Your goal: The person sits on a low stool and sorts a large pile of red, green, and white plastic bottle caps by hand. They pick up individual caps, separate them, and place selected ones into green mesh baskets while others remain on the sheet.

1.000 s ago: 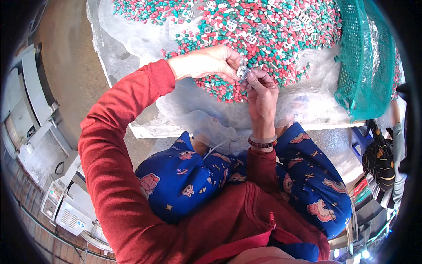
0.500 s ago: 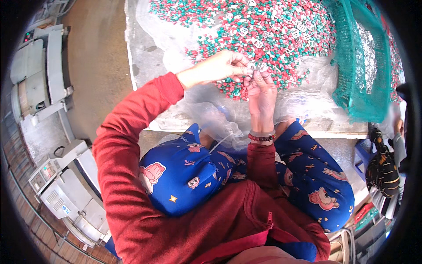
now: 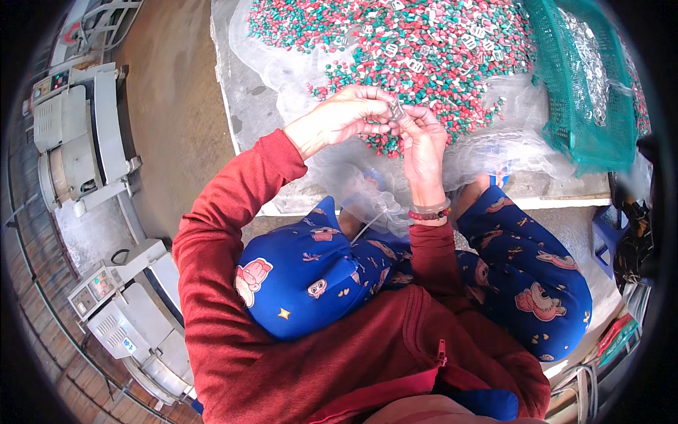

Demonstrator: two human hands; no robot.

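Note:
My left hand (image 3: 349,119) and my right hand (image 3: 426,147) meet over the near edge of a heap of small stones. Between their fingertips is a small silver metal buckle (image 3: 397,111), tilted and partly covered by the fingers. Both hands are closed in a pinch on it. Beyond them spreads the heap of red, green and white stones (image 3: 424,71). Several similar flat slotted buckles (image 3: 415,66) lie scattered among the stones.
A sheer white mesh cloth (image 3: 487,152) lies under the stones on a pale slab (image 3: 247,92). To the right stands a green plastic basket (image 3: 558,106) holding shiny metal pieces (image 3: 592,63). Grey machines (image 3: 70,134) line the left side. A blue plastic stool (image 3: 606,240) is at the right.
The whole view has shifted a little. The buckle between my fingers has turned from lying broadside to a steeper tilt, and my right fingers have closed in over it.

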